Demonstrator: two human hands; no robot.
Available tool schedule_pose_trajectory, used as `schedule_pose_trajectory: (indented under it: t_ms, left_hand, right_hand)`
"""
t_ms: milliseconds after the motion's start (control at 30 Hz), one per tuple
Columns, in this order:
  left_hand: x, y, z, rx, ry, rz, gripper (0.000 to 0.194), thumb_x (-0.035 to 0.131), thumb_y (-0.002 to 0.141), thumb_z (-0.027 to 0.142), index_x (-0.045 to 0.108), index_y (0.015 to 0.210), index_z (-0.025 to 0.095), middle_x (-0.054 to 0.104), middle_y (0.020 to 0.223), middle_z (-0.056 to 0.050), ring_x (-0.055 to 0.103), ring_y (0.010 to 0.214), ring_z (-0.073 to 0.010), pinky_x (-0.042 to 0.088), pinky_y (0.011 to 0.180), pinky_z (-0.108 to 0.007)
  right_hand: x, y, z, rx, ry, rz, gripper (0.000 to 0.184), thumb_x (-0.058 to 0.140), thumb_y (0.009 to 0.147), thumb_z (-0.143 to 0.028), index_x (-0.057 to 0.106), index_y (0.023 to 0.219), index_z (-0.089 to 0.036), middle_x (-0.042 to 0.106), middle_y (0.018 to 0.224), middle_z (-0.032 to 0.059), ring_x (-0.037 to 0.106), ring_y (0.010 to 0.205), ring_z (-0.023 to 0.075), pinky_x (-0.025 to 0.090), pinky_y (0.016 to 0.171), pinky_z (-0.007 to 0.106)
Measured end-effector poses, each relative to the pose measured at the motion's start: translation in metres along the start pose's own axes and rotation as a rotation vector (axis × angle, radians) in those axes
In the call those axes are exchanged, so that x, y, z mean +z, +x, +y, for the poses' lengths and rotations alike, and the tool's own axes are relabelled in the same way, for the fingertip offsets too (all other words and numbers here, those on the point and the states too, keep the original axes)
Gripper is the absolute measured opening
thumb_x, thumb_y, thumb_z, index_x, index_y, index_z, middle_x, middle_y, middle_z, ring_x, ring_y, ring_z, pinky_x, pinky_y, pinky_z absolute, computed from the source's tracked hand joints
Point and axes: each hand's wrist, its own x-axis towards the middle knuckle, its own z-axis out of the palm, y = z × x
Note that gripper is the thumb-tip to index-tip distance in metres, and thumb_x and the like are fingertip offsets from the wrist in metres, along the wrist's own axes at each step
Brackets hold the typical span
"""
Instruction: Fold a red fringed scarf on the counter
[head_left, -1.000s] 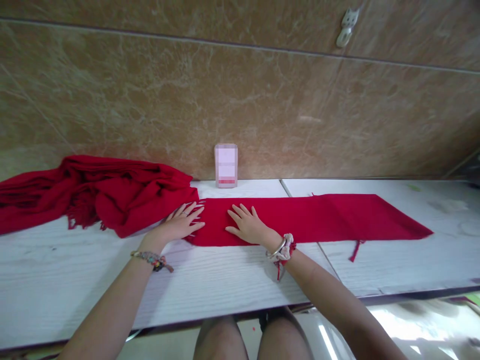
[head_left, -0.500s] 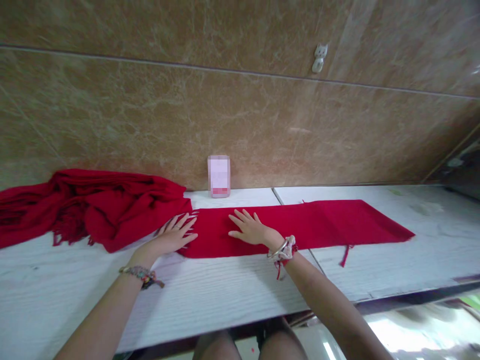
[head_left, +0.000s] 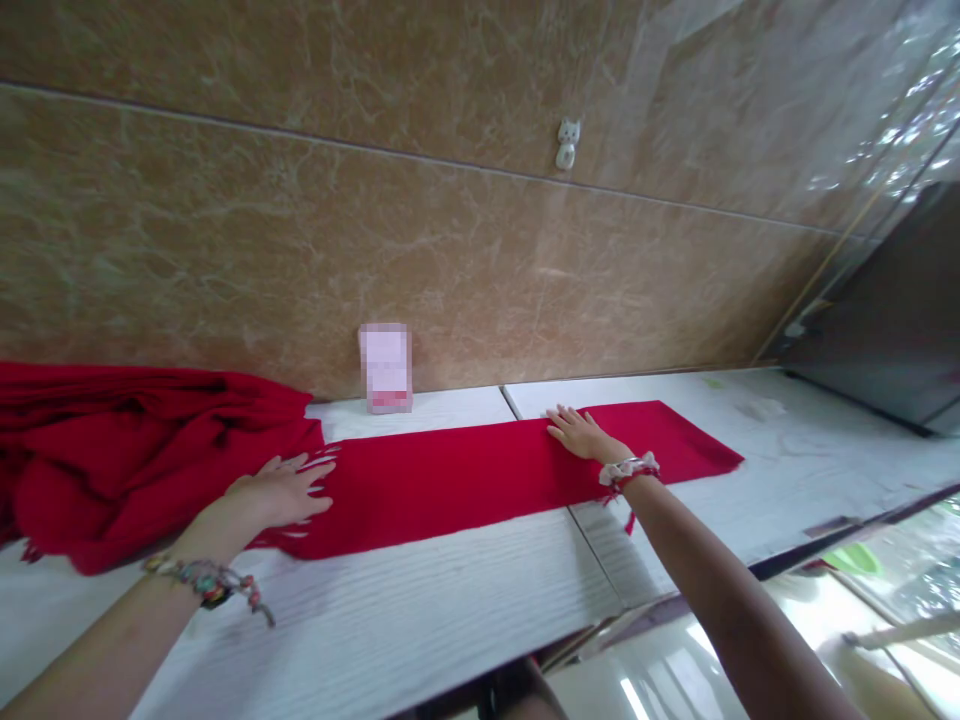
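Note:
A red fringed scarf (head_left: 450, 480) lies in a long flat strip on the white wood-grain table (head_left: 420, 590). My left hand (head_left: 281, 492) rests with fingers spread over the fringe at the strip's left end. Farther right, my right hand (head_left: 585, 436) presses flat on the strip, its fingers stretched out near the back edge. A loose heap of red fringed cloth (head_left: 150, 450) sits at the far left, beside my left hand. Whether the heap and the strip are joined is hidden. The strip's right end tapers to a slanted corner.
A pale phone-like object, blurred out, (head_left: 387, 370) leans against the brown marbled wall (head_left: 450, 270) behind the scarf. A small white cat-shaped hook (head_left: 568, 144) is on the wall. A dark box-like object (head_left: 877, 310) stands at the table's right end. A green basin (head_left: 855, 560) is below at right.
My right hand has slid rightward along the scarf, from near its left part to past the table seam. My left hand stays on the fringe. The view has turned to the right.

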Motion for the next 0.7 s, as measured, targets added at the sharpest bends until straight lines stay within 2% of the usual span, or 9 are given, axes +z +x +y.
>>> schedule_pose_trajectory:
  t_ms: [67,167,233,267,300,367,433,533,700]
  left_hand:
    - [-0.016,-0.001,0.013,-0.075,0.095,-0.099,0.060,0.054,0.068,0.044,0.051,0.125,0.025,0.040,0.137,-0.011,0.034,0.125,-0.0370,0.029,0.098,-0.049]
    - [-0.038,0.003,0.052,-0.072,0.201,-0.066,0.055,0.052,0.073,0.038,0.049,0.126,0.025,0.034,0.141,-0.011,0.026,0.128,-0.0381,0.032,0.094,-0.053]
    - [-0.042,0.014,0.081,0.050,0.161,0.001,0.059,0.048,0.077,0.041,0.040,0.132,0.021,0.029,0.143,-0.014,0.027,0.129,-0.0351,0.030,0.098,-0.050]
    - [-0.040,0.021,0.094,0.169,0.113,0.054,0.060,0.042,0.081,0.041,0.036,0.135,0.017,0.028,0.144,-0.014,0.028,0.129,-0.0300,0.028,0.101,-0.044]
    - [-0.035,0.029,0.105,0.266,0.076,0.110,0.059,0.036,0.083,0.042,0.033,0.136,0.015,0.027,0.144,-0.013,0.027,0.130,-0.0261,0.027,0.103,-0.039]
    - [-0.019,0.043,0.118,0.374,0.052,0.196,0.055,0.030,0.085,0.040,0.035,0.135,0.016,0.031,0.143,-0.010,0.027,0.131,-0.0229,0.025,0.104,-0.036]
    - [-0.001,0.051,0.118,0.401,0.051,0.228,0.053,0.027,0.086,0.040,0.039,0.133,0.019,0.035,0.141,-0.007,0.030,0.130,-0.0224,0.025,0.104,-0.037]
    - [0.018,0.049,0.099,0.402,0.053,0.267,0.053,0.025,0.086,0.043,0.041,0.131,0.022,0.037,0.140,-0.004,0.033,0.128,-0.0217,0.028,0.103,-0.037]
    - [0.027,0.021,0.054,0.413,0.022,0.311,0.053,0.025,0.085,0.043,0.045,0.129,0.022,0.040,0.138,-0.003,0.035,0.127,-0.0224,0.030,0.102,-0.038]
  right_hand:
    - [0.001,-0.004,0.022,0.143,0.058,0.066,0.042,0.027,0.093,-0.028,0.038,0.133,-0.021,0.028,0.144,0.0128,0.022,0.132,0.0300,0.028,0.099,0.055]
    - [0.002,-0.010,0.042,0.329,0.148,0.158,0.048,0.026,0.093,-0.037,0.028,0.138,-0.021,0.020,0.147,0.0120,0.019,0.133,0.0290,0.027,0.100,0.052]
    - [0.005,-0.015,0.047,0.370,0.178,0.129,0.050,0.027,0.092,-0.039,0.027,0.138,-0.021,0.019,0.147,0.0112,0.018,0.133,0.0289,0.026,0.101,0.053]
    - [0.007,-0.016,0.047,0.377,0.188,0.094,0.050,0.027,0.092,-0.040,0.028,0.138,-0.021,0.021,0.147,0.0112,0.019,0.133,0.0289,0.025,0.100,0.054]
    - [0.008,-0.018,0.046,0.381,0.194,0.060,0.050,0.027,0.092,-0.040,0.028,0.138,-0.020,0.023,0.146,0.0114,0.020,0.133,0.0288,0.025,0.100,0.055]
    - [0.012,-0.021,0.044,0.388,0.199,0.022,0.051,0.026,0.092,-0.041,0.027,0.138,-0.019,0.025,0.145,0.0115,0.022,0.132,0.0280,0.024,0.100,0.055]
    - [0.013,-0.023,0.040,0.389,0.193,0.026,0.051,0.025,0.092,-0.041,0.026,0.139,-0.020,0.026,0.145,0.0111,0.023,0.132,0.0268,0.024,0.101,0.055]
    - [0.011,-0.026,0.029,0.362,0.192,0.037,0.050,0.024,0.092,-0.042,0.027,0.139,-0.022,0.026,0.145,0.0098,0.023,0.132,0.0257,0.024,0.101,0.053]
    - [0.003,-0.031,-0.006,0.295,0.220,0.066,0.051,0.025,0.092,-0.042,0.028,0.138,-0.021,0.027,0.145,0.0092,0.021,0.132,0.0258,0.022,0.102,0.053]
